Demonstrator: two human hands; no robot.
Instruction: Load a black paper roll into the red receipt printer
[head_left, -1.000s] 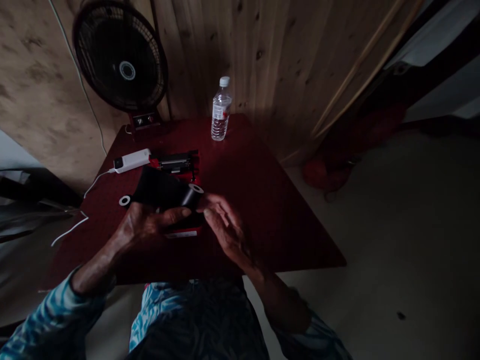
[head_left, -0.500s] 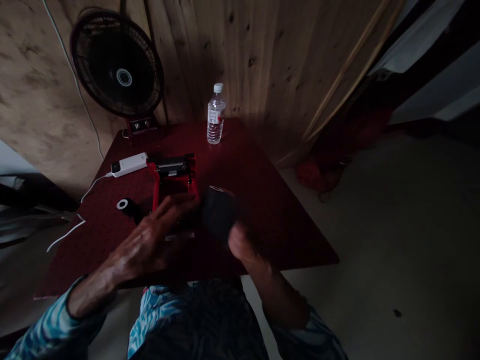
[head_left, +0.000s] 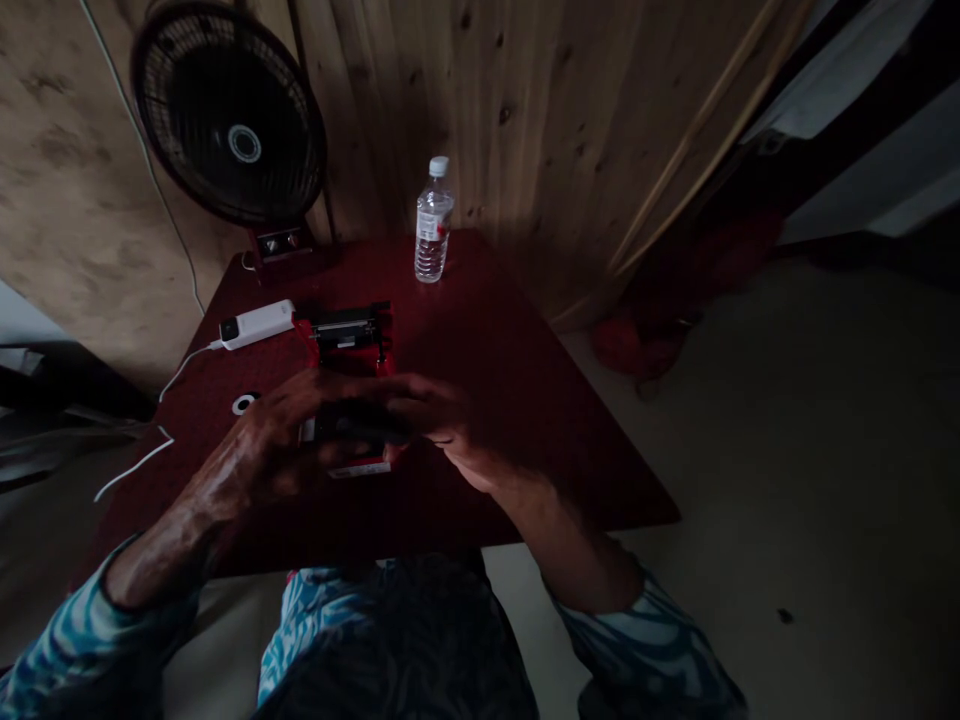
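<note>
Over the front part of an opened red and black device point(head_left: 346, 333), both my hands are bent around a dark roll point(head_left: 356, 422). It lies on its side, with a pale end at the left. My left hand point(head_left: 281, 430) grips the left end, fingers above and thumb below. At the right end my right hand point(head_left: 442, 425) has its fingers curled over the roll. The device's lid stands raised at the back, and a pale label strip shows along its front edge. My hands hide most of its inside. A second black roll with a white core point(head_left: 244, 403) is left of my left hand.
A white handheld device point(head_left: 259, 325) with a cable lies at the left of the red table point(head_left: 510, 400). A water bottle point(head_left: 433, 225) and a fan point(head_left: 232, 130) stand at the back, by the wooden wall.
My right hand has moved left with the dark roll, bringing it over the red device. My left hand has closed on the roll's left end.
</note>
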